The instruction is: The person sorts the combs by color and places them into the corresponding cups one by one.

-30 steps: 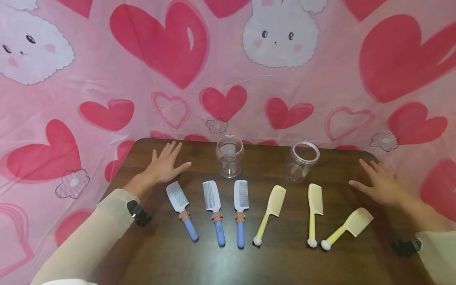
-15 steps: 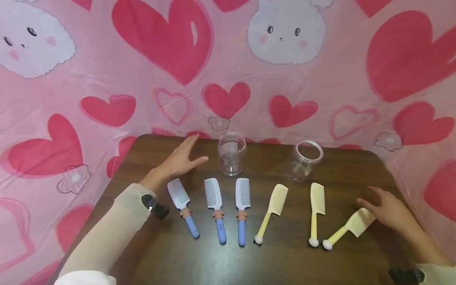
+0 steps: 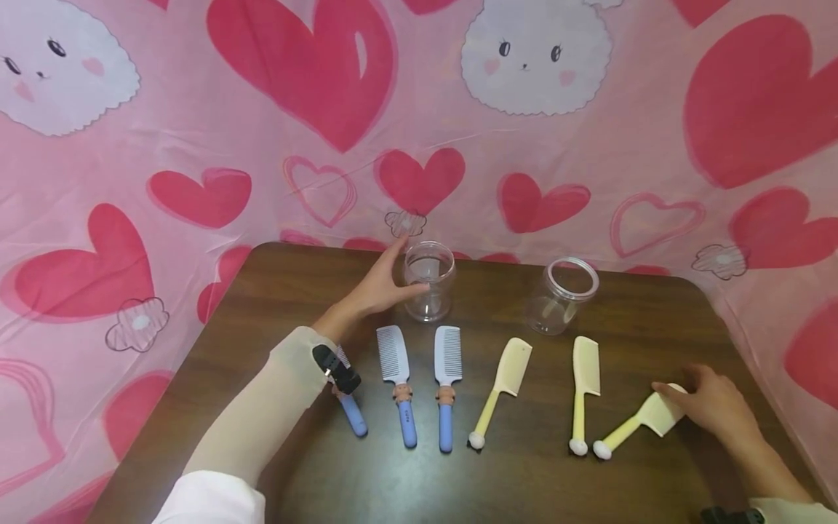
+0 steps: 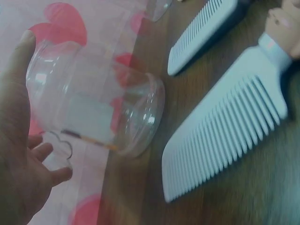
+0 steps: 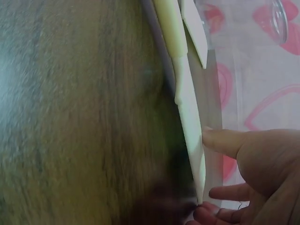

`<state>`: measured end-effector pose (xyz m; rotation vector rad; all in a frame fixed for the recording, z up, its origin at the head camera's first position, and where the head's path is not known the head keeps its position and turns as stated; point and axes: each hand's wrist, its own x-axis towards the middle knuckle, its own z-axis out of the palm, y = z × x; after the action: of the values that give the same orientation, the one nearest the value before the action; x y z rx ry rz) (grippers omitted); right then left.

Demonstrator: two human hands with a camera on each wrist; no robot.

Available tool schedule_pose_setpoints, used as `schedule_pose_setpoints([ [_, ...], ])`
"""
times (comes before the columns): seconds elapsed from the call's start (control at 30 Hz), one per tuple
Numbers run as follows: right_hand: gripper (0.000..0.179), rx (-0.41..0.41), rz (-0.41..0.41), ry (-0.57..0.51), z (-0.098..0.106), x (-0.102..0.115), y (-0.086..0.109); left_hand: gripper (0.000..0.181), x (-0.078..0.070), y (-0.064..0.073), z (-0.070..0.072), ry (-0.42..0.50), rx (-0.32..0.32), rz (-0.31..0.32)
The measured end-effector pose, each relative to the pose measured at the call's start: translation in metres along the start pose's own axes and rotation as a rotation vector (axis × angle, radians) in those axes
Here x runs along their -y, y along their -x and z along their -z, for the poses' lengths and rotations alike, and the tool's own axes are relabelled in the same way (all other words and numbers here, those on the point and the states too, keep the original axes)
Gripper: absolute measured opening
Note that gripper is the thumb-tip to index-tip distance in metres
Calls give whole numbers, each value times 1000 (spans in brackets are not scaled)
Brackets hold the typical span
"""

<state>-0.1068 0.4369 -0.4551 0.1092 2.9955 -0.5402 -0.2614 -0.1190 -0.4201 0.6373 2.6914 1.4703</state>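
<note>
My left hand (image 3: 382,284) is held around the left clear jar (image 3: 428,306), thumb in front and fingers behind. In the left wrist view, a gap shows between the lower fingers (image 4: 58,176) and the jar. My right hand (image 3: 723,404) is at the head of the rightmost yellow comb (image 3: 631,429), which lies slanted on the table. In the right wrist view, the thumb lies against the comb's head and curled fingertips (image 5: 204,213) meet its tip. Their underside contact is partly hidden. The leftmost blue comb (image 3: 353,418) is partly covered by my left wrist.
Two more blue combs (image 3: 404,407) (image 3: 447,407) and two yellow combs (image 3: 504,386) (image 3: 583,386) lie in a row on the brown table (image 3: 366,487). A second clear jar (image 3: 563,302) stands open-topped at the back right. A pink heart-patterned cloth (image 3: 314,116) hangs behind the table.
My left hand has moved right from the table's back left to the jar. My right hand has come down and left from the right edge onto the yellow comb's head. The combs and jars keep their places.
</note>
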Motion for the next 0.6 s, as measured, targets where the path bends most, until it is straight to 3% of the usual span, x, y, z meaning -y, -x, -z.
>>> schedule_pose_setpoints([
  [0.33,93,149,-229,-47,3,3,2,113,1,-10,-22,102,-72,3],
  [0.6,81,108,-174,-153,-3,2,0,110,5,-10,-35,162,-113,4],
])
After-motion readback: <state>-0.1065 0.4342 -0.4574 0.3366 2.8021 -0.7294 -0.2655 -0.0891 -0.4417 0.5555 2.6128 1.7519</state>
